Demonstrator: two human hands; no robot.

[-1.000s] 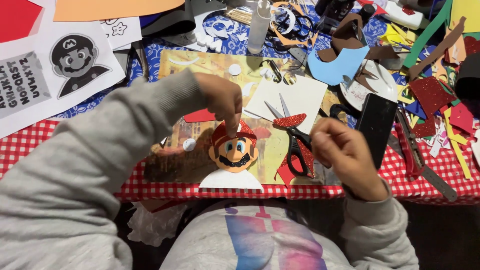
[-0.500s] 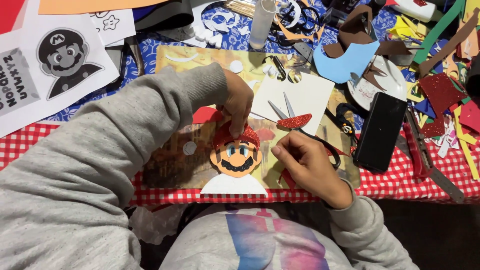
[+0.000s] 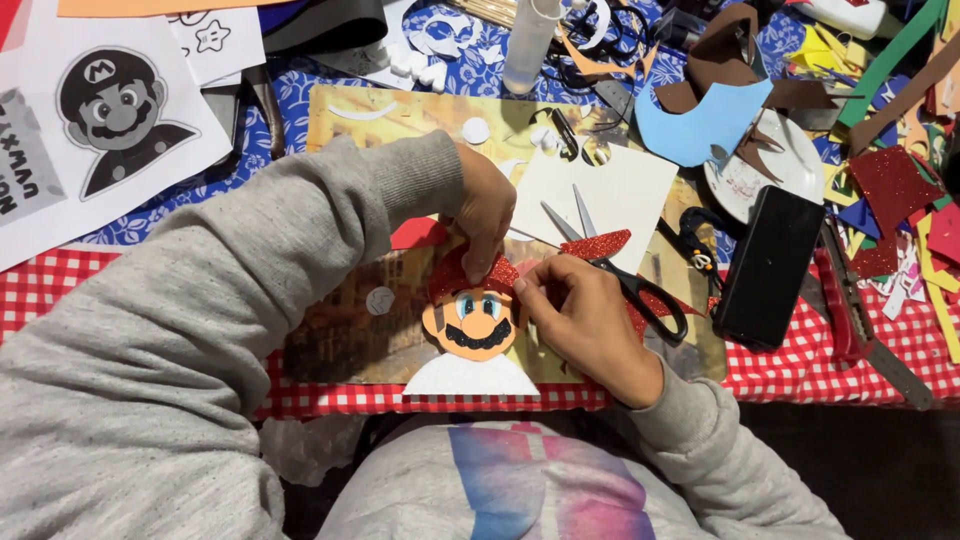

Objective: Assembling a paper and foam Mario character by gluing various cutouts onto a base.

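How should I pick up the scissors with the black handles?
Probably by the black handle loops, coming from the right. The scissors lie flat with their blades open, tips pointing up and left across the white paper, and a red glitter piece covers the pivot. The loops sit lower right, just beyond the right hand.

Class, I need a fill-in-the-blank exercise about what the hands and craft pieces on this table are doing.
1. Both hands press the glittery ____ cap onto the foam face.
2. The left hand reaches in from a ____ sleeve.
3. The scissors lie just beyond the ____ hand.
4. The black phone rests on a red-and-white ____ tablecloth.

Missing words: red; grey; right; checked
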